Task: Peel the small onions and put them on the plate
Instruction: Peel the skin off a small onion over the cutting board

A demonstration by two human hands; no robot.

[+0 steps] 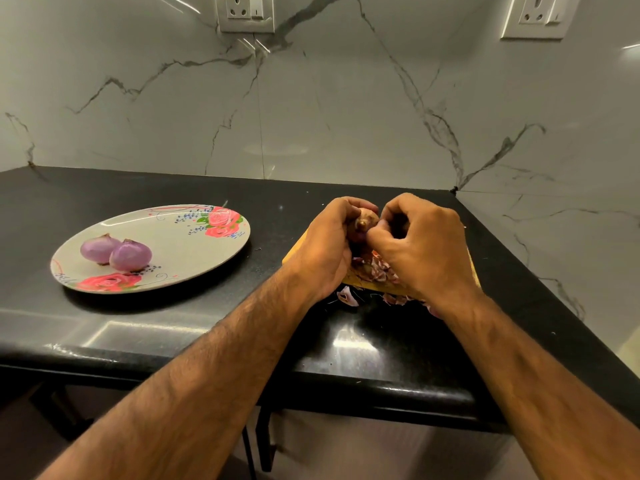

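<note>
My left hand (327, 244) grips a small brown-skinned onion (366, 221) above a yellow board. My right hand (420, 245) is curled against the onion's right side, and its fingertips pinch at the skin. Two peeled purple onions (117, 251) lie side by side on the left part of a white plate (194, 251) with red roses, which stands on the black counter left of my hands. Loose pink onion skins (375, 271) are piled under my hands.
The yellow board (294, 252) is mostly hidden by my hands. Skin scraps (346, 296) lie on the black counter (173, 327) near its front edge. A marble wall with two sockets (246, 12) rises behind, and the counter ends in a corner at the right.
</note>
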